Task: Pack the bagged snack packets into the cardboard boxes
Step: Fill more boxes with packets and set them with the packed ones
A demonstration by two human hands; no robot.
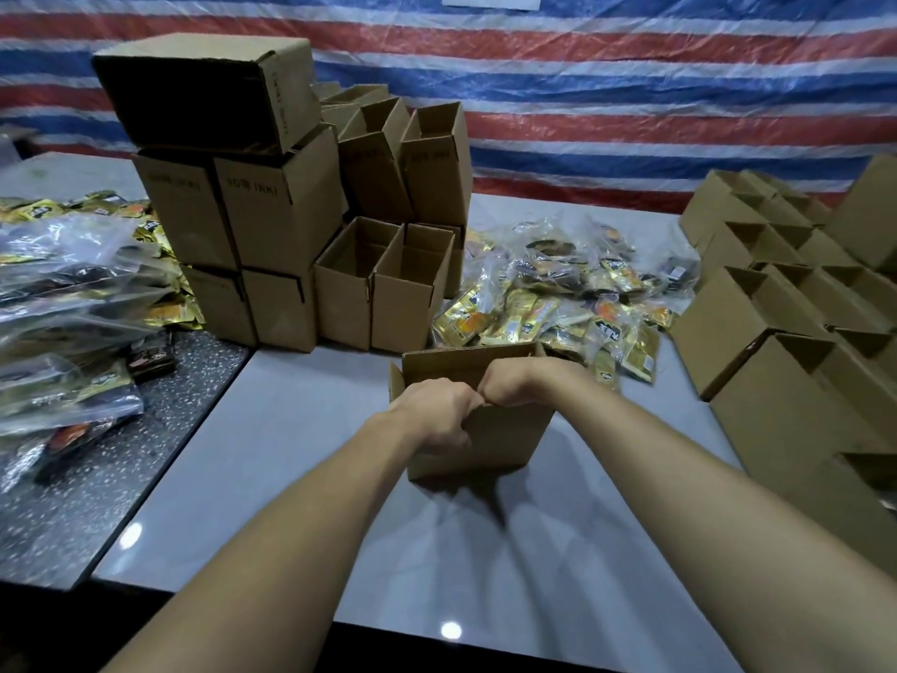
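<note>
Centrally, open cardboard box (490,439) upright on grey worktop (291,454). Left hand (437,415) at box's near rim, grip curled tight on rim edge. Right hand (505,381) beside it, wrist bent over same rim, fingers hidden inside box; cannot tell its grip. Snack packets (558,293) in clear bags heaped just behind box, toward right. Second heap (63,293) well left of box. Box stack (272,225) behind box, to left. Open boxes (776,323) in rows right of box. Striped tarp (631,89) far behind box.
</note>
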